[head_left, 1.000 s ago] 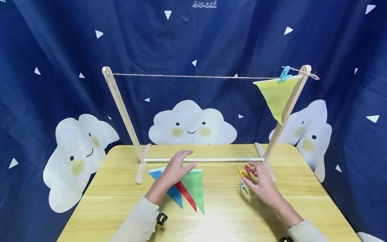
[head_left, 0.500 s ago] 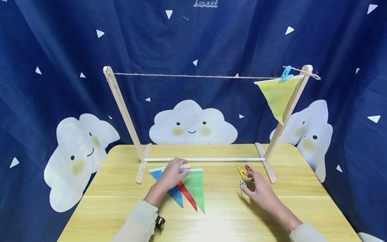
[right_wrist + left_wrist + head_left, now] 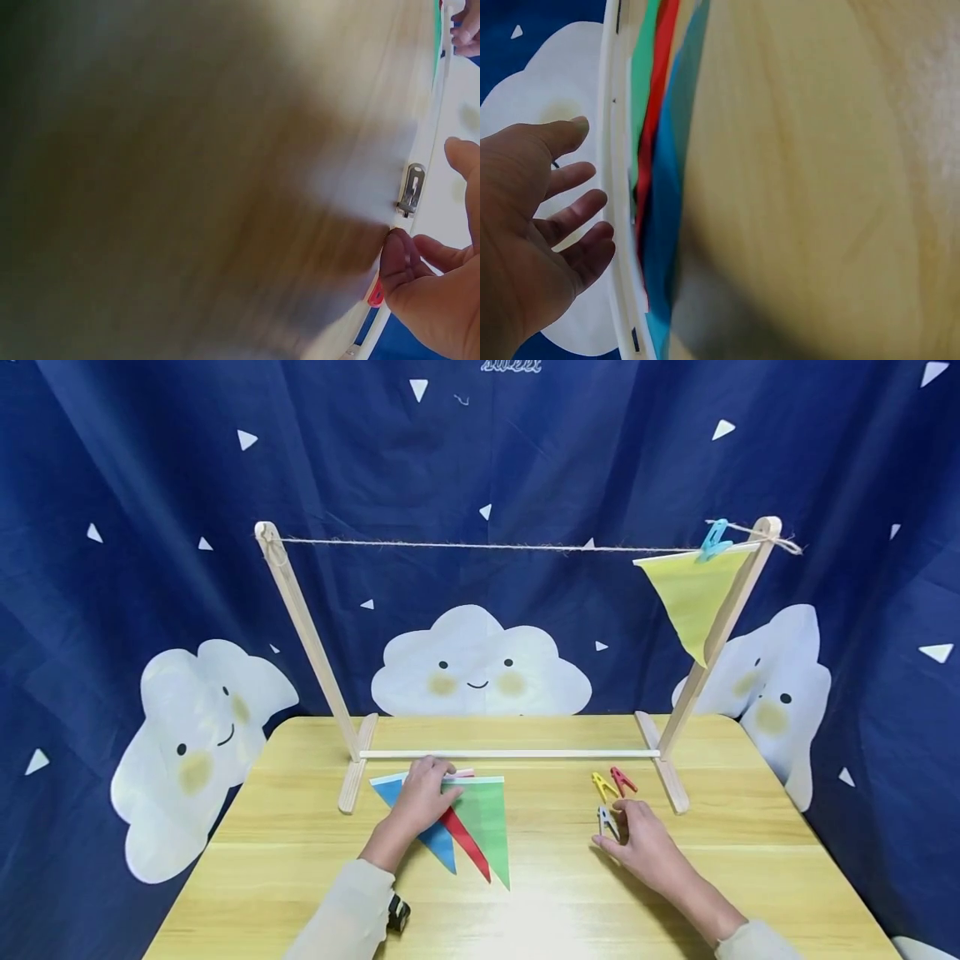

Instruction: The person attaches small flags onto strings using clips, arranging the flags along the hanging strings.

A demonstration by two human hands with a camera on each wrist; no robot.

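Over the top edges of three overlapping pennants hovers my left hand (image 3: 422, 793), fingers loosely bent and thumb apart; the left wrist view shows nothing in it. The pennants are blue (image 3: 441, 845), red (image 3: 470, 846) and green (image 3: 489, 822). My right hand (image 3: 648, 847) is beside a grey clothespin (image 3: 607, 821), thumb and fingers spread around its near side; in the right wrist view the clothespin (image 3: 412, 189) lies between thumb and fingers without being gripped. Just behind it are a yellow clothespin (image 3: 602, 787) and a red clothespin (image 3: 621, 781).
A wooden frame (image 3: 311, 643) stands at the back of the table (image 3: 277, 877), with a twine line (image 3: 465, 545) between its posts. A yellow pennant (image 3: 690, 597) hangs at its right end under a light-blue clothespin (image 3: 712, 539). A low white rod (image 3: 517, 754) joins the posts.
My left hand has come down and slightly left onto the pennants' tops. The right hand has drawn back from the red clothespin toward the grey one.
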